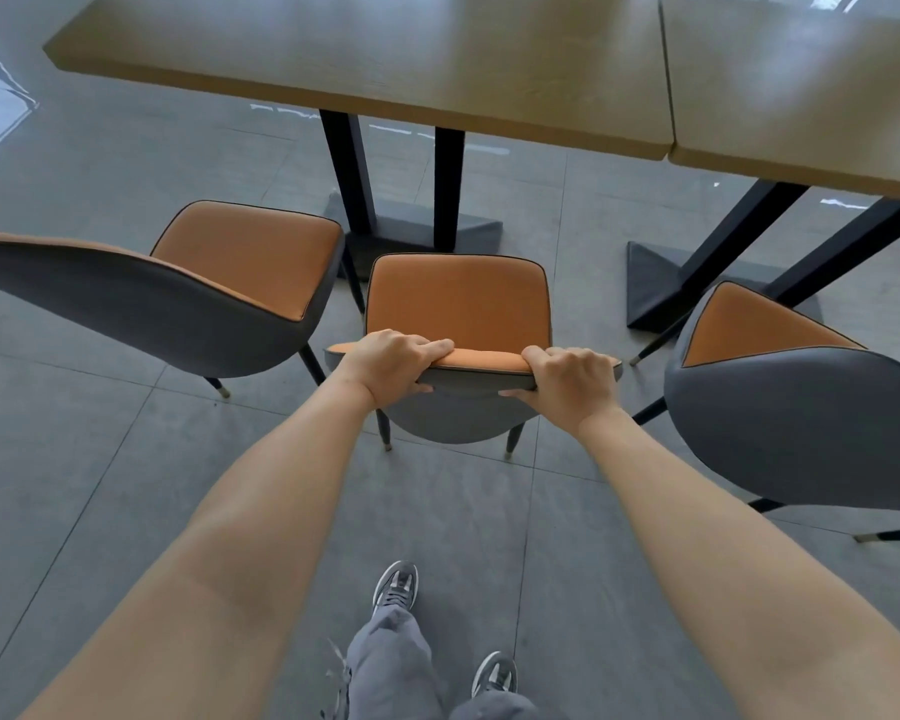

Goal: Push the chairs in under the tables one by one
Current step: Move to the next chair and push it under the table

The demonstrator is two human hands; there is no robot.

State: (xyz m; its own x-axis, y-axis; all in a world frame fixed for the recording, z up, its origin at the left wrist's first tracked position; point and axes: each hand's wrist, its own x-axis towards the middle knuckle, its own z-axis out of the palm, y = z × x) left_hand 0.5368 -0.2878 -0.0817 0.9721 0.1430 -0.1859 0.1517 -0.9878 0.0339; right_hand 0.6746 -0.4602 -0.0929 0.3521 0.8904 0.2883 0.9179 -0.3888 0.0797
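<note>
Both the left hand (393, 363) and right hand (567, 379) clamp the backrest of the middle chair (458, 304), standing clear of the table (359, 59) at 12 o'clock; chairs at 9 (188, 293) and 3 (801, 407) also wait, none pushed in.

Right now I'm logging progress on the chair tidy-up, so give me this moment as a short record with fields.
chairs in view: three, orange seats, grey backs
middle chair: held by its backrest top, seat not yet under the table
left hand: grip closed on the backrest's left end
right hand: grip closed on the backrest's right end
left chair: angled, out from the table
right chair: angled, out from the table
tables: left table and right table, edge to edge
floor: grey tiles
</note>
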